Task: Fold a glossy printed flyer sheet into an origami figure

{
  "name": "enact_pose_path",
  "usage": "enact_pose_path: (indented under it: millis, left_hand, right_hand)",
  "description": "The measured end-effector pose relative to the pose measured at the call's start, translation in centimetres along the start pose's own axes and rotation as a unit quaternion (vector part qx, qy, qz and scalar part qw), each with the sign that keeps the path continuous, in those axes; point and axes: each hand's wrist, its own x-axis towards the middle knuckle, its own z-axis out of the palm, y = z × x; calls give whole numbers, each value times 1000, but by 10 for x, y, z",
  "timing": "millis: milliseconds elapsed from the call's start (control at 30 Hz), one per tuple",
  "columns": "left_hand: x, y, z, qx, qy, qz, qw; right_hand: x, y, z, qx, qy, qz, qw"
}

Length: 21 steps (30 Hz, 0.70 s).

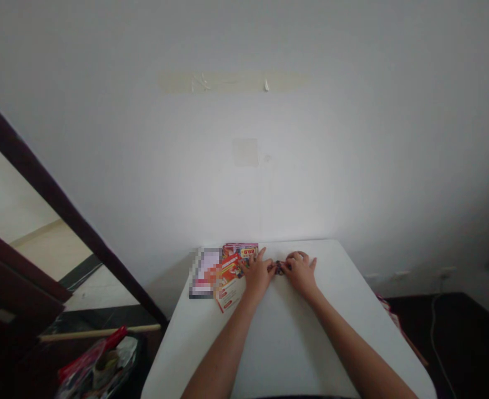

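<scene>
Both my hands rest at the far end of a white table (286, 332), close to the wall. My left hand (258, 274) and my right hand (300, 271) meet around a small dark object (278, 268), pinching it between the fingertips; I cannot make out what it is. The other fingers of my left hand are spread over the edge of red and orange printed leaflets (230, 274) that lie just to its left. My right hand's fingers are curled.
A pale wall (248, 149) rises straight behind the table. A dark door frame (61, 205) slants at the left. On the floor at lower left sits a bag with red and clear wrapping (97, 363). A dark floor with a cable (439, 338) lies at the right.
</scene>
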Motion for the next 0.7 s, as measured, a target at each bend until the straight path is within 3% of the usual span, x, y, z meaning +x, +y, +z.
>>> enact_pose_path:
  millis: [700]
  left_hand:
    - [-1, -1, -2, -2, -11, -4, 1000]
  right_hand:
    - [-3, 1, 4, 9, 7, 0, 1000]
